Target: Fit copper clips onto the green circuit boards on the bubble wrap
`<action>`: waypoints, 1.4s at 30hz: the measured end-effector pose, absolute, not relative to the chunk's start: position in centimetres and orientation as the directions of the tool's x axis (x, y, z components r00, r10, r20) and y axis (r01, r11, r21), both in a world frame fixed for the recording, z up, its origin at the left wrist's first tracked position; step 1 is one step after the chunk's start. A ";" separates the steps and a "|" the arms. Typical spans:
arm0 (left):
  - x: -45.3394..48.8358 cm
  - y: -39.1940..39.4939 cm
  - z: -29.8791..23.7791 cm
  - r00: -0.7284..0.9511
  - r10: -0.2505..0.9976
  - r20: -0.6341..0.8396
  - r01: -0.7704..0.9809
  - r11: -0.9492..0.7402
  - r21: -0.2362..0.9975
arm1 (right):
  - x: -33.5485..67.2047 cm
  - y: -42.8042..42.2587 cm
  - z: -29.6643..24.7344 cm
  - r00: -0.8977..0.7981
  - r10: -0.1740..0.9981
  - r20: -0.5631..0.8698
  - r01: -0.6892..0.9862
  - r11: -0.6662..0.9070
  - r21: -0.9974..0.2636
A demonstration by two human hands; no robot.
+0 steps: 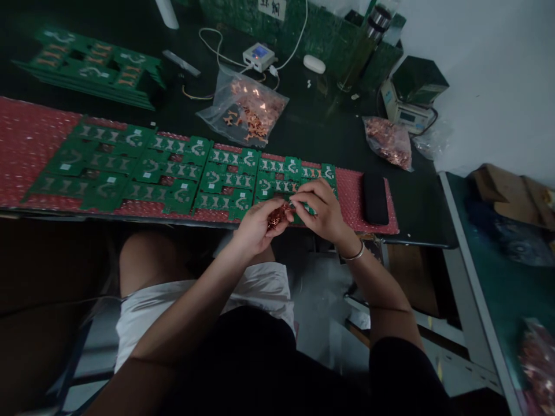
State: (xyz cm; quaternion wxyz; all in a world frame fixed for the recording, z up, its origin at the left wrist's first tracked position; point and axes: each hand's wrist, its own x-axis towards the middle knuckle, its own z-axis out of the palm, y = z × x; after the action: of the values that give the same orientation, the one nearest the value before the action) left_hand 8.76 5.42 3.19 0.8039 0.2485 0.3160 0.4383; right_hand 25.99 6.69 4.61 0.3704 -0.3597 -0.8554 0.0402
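Note:
My left hand [261, 226] is cupped around a small heap of copper pieces [276, 217] at the front edge of the bench. Close beside it, my right hand [319, 209] has its thumb and fingertips pinched together over the heap; whatever is between them is too small to make out. Under and behind both hands lies a row of green circuit boards [225, 179] on red bubble wrap [351, 199]. The board at the right end [328, 173] is partly covered by my right hand, and a few copper pieces show on it.
Behind the boards lies an open clear bag of copper pieces [255, 110]. A stack of boards [97, 72] stands at the back left. A black phone [375, 199] rests on the wrap's right end. Farther right are another copper bag [388, 141] and a scale [407, 115].

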 end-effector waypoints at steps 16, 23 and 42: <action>10.1 5.2 2.6 0.270 0.933 -0.238 -0.474 0.344 0.811 | 27.2 6.0 5.1 -0.459 0.737 0.497 0.536 0.675 -0.506; 10.0 5.4 3.0 0.262 0.928 -0.266 -0.515 0.368 0.775 | 26.6 5.7 4.9 -0.356 0.796 0.490 0.480 0.606 -0.635; 9.0 5.9 2.6 0.253 0.907 -0.338 -0.559 0.422 0.714 | 31.6 15.5 -0.6 -0.388 0.815 0.430 0.717 0.560 -0.415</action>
State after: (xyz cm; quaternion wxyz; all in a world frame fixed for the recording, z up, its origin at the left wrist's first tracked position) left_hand 8.97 5.94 2.63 0.7563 0.2331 0.3725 0.4846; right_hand 31.60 15.50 -0.61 0.3041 -0.4622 -0.8291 0.0806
